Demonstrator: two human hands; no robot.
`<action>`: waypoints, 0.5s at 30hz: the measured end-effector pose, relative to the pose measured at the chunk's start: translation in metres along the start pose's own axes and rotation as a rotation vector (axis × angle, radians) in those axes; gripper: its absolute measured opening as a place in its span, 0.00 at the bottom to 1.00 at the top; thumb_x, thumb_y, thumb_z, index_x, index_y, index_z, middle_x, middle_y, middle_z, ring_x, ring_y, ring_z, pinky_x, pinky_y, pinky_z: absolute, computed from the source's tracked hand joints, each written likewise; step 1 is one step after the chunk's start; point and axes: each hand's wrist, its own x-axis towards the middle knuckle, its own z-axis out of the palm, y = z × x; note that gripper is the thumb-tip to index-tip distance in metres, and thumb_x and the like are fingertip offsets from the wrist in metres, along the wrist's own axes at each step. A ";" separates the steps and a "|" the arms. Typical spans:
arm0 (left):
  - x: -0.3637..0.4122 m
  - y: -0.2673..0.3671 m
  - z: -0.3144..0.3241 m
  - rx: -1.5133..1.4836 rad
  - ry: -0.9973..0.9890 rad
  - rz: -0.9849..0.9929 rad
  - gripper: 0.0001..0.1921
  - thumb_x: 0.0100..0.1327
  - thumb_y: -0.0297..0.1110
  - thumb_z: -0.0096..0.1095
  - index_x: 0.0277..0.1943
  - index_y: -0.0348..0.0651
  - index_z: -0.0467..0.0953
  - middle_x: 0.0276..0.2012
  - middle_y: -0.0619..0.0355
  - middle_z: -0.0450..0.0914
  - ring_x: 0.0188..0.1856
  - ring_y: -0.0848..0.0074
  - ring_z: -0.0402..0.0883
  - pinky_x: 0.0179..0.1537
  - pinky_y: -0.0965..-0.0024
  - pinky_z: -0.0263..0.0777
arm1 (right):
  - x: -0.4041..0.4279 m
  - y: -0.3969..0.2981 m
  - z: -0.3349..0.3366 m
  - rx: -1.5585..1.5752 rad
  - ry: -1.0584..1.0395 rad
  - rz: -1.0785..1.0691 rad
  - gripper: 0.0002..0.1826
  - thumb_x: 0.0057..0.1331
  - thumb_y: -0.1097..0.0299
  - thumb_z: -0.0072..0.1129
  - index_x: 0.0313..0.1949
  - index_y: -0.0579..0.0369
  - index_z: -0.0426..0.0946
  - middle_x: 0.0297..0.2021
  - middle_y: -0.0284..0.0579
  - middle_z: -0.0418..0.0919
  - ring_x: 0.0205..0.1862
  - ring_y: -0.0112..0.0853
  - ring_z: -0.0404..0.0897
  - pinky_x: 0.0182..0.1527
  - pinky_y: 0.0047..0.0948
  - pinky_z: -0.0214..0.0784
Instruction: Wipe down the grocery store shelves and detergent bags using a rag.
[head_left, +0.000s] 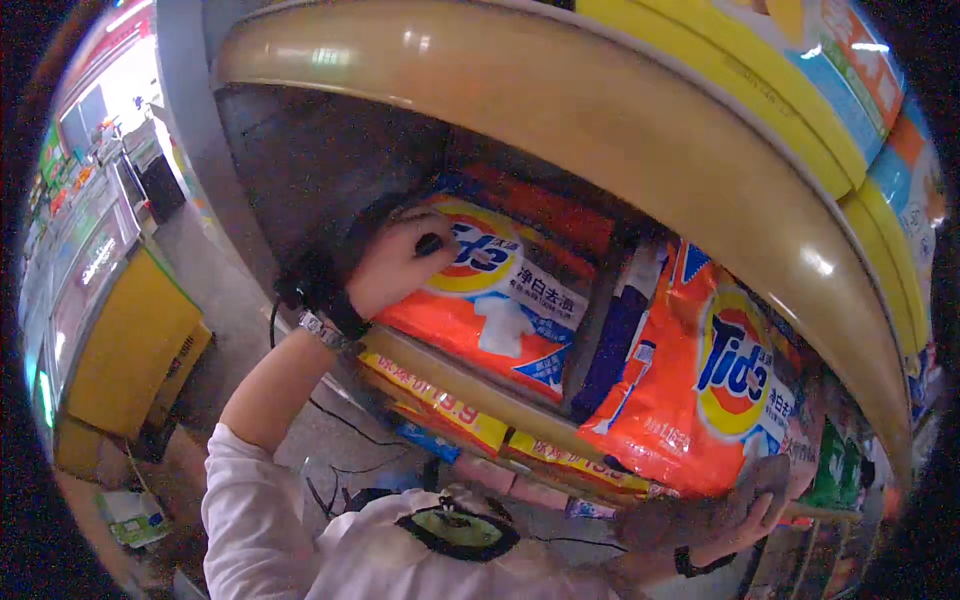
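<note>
My left hand (401, 259) reaches into a shelf and lies against the left end of an orange Tide laundry detergent bag (499, 326). A black strap and a small black piece are on that hand, and its fingertips are hard to make out. My right hand (757, 499) grips the lower right end of a second Tide detergent bag (675, 405), which leans out over the shelf's front edge. Part of that hand is in shadow, and a black band circles its wrist. Between the two bags shows a dark blue package (611, 352).
A curved tan shelf edge (525, 82) arches above both bags. Yellow price strips (435, 401) line the lower shelf front. Yellow packages (780, 97) fill the level above. Green packages (836, 465) stand at the far right. Black cables (360, 435) hang near my torso. A yellow-sided counter (127, 337) stands left.
</note>
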 end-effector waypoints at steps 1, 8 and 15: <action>0.000 -0.003 0.002 -0.022 0.003 -0.028 0.06 0.49 0.30 0.58 0.30 0.36 0.74 0.33 0.50 0.75 0.40 0.63 0.73 0.44 0.68 0.64 | 0.003 0.000 -0.002 -0.086 -0.008 0.014 0.17 0.64 0.63 0.39 0.51 0.55 0.64 0.53 0.54 0.63 0.53 0.43 0.65 0.55 0.38 0.56; 0.001 -0.007 -0.003 -0.323 0.130 0.000 0.07 0.47 0.28 0.59 0.31 0.36 0.73 0.31 0.50 0.75 0.37 0.61 0.73 0.43 0.66 0.65 | 0.001 0.025 -0.012 -0.242 -0.087 0.217 0.19 0.65 0.65 0.35 0.54 0.54 0.61 0.55 0.44 0.62 0.58 0.31 0.60 0.59 0.31 0.51; -0.059 0.013 -0.034 0.018 0.058 0.066 0.16 0.45 0.31 0.61 0.39 0.41 0.71 0.43 0.50 0.70 0.49 0.58 0.64 0.52 0.58 0.54 | 0.006 -0.120 0.000 0.204 0.257 0.547 0.20 0.58 0.72 0.50 0.50 0.66 0.65 0.51 0.50 0.67 0.52 0.36 0.66 0.53 0.31 0.58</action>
